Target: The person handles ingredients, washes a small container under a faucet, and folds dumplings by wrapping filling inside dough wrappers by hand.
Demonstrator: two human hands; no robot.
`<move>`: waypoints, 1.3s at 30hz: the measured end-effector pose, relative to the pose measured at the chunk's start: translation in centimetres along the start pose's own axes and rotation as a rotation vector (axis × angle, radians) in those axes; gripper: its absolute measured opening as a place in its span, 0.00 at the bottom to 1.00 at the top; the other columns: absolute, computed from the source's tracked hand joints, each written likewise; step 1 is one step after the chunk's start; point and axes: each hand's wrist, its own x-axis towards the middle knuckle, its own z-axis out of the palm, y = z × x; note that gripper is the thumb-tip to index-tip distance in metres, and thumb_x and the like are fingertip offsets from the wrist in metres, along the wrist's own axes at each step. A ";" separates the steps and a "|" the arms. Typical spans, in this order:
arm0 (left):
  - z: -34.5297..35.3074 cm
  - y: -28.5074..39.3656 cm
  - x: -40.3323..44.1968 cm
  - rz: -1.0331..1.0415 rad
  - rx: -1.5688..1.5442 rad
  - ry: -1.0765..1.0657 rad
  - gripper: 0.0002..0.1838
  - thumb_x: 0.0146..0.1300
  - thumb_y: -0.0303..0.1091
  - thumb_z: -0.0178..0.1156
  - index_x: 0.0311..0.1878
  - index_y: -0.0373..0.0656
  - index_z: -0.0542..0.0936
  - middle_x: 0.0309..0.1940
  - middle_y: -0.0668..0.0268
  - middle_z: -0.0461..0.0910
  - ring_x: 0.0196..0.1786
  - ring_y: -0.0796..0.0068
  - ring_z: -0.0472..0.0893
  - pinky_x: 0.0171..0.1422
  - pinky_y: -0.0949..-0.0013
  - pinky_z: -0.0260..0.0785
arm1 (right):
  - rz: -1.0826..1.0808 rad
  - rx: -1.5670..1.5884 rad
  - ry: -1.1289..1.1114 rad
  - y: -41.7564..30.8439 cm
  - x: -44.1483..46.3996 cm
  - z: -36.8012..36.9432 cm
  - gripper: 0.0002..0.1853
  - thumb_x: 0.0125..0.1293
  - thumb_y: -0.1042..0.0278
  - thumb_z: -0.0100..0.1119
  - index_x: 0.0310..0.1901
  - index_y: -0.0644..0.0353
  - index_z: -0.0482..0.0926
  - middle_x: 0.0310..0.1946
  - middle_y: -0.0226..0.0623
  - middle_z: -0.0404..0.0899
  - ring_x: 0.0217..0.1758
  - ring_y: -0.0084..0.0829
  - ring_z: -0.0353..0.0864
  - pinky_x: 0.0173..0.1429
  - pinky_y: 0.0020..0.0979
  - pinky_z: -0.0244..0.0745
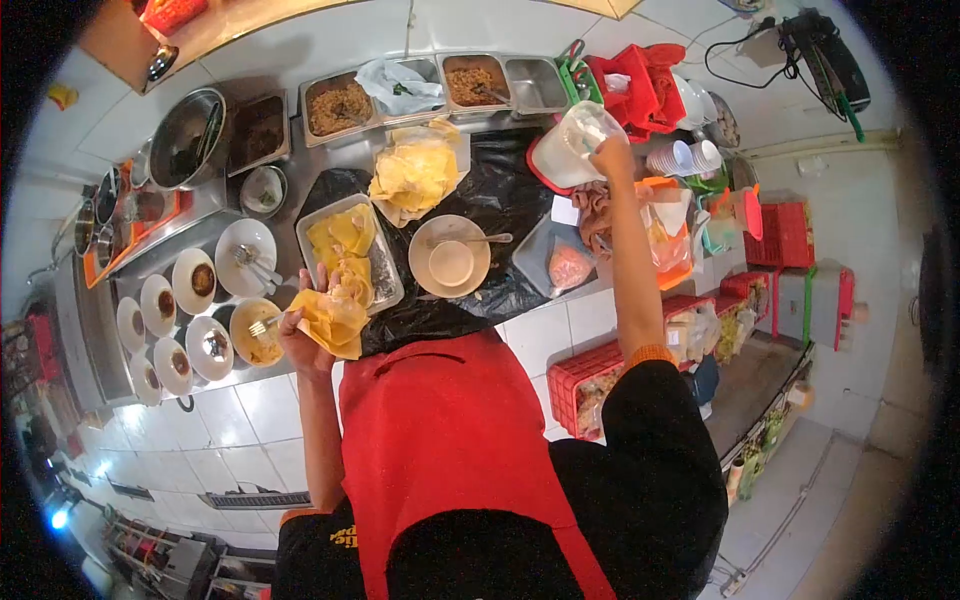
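Note:
My left hand is closed around a yellow dumpling wrapper, held over the near-left corner of a metal tray. In that tray lie more yellow pieces. My right hand is at the mouth of a white plastic tub, its fingers bent inward; what they grip is hidden. Between my arms, a beige bowl with a spoon stands on black plastic sheeting. Behind it sits a stack of yellow wrappers.
Several bowls with dark sauce stand at the left. Metal pans of minced filling line the back. A clear box, brown cloth, paper cups and red bins are at the right. A red crate stands lower down.

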 end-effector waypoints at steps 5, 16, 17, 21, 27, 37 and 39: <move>-0.1 -0.7 -1.6 0.032 -0.018 0.074 0.38 0.55 0.31 0.58 0.74 0.43 0.66 0.80 0.55 0.57 0.82 0.53 0.54 0.84 0.44 0.48 | 0.256 0.464 0.218 0.8 -2.3 -4.4 0.13 0.53 0.59 0.76 0.37 0.55 0.92 0.27 0.41 0.87 0.36 0.40 0.89 0.46 0.38 0.82; -1.8 -0.3 -3.4 0.091 -0.067 -0.023 0.45 0.52 0.41 0.64 0.77 0.47 0.63 0.80 0.55 0.56 0.82 0.50 0.55 0.84 0.45 0.49 | 0.451 0.810 0.565 6.6 -7.6 2.3 0.15 0.65 0.61 0.70 0.37 0.68 0.83 0.28 0.36 0.83 0.32 0.25 0.79 0.38 0.31 0.78; -2.0 0.2 -3.8 0.126 -0.092 -0.014 0.44 0.52 0.39 0.63 0.75 0.44 0.65 0.79 0.52 0.56 0.81 0.49 0.55 0.84 0.44 0.48 | 0.430 1.003 0.560 9.9 -7.4 3.7 0.12 0.68 0.64 0.68 0.35 0.67 0.82 0.28 0.35 0.83 0.31 0.24 0.78 0.36 0.29 0.78; -2.6 3.0 -6.3 0.212 -0.136 0.000 0.43 0.50 0.36 0.61 0.74 0.43 0.66 0.79 0.50 0.56 0.82 0.48 0.55 0.84 0.42 0.47 | 0.516 1.301 0.484 1.4 -10.5 -5.2 0.13 0.72 0.64 0.64 0.37 0.68 0.82 0.29 0.35 0.82 0.30 0.24 0.78 0.34 0.26 0.76; -3.4 5.1 -8.5 0.368 -0.110 0.102 0.49 0.50 0.32 0.57 0.80 0.43 0.55 0.80 0.49 0.54 0.83 0.48 0.52 0.85 0.40 0.46 | 0.482 1.389 0.125 -20.5 -17.1 -11.4 0.09 0.73 0.67 0.61 0.50 0.59 0.82 0.35 0.31 0.81 0.34 0.20 0.79 0.35 0.22 0.74; -4.0 4.4 -9.0 0.339 -0.143 0.111 0.45 0.48 0.30 0.56 0.76 0.41 0.63 0.79 0.47 0.56 0.81 0.43 0.55 0.84 0.37 0.47 | -0.309 1.155 -0.275 -37.3 -24.8 -5.1 0.06 0.71 0.71 0.63 0.43 0.64 0.83 0.33 0.34 0.78 0.29 0.24 0.75 0.31 0.29 0.67; -4.4 4.3 -9.2 0.337 -0.150 0.106 0.45 0.48 0.29 0.56 0.75 0.41 0.63 0.78 0.46 0.57 0.80 0.42 0.56 0.83 0.36 0.47 | -0.335 1.142 -0.241 -38.1 -24.3 -5.7 0.04 0.70 0.73 0.63 0.41 0.64 0.83 0.33 0.36 0.77 0.28 0.26 0.75 0.32 0.29 0.68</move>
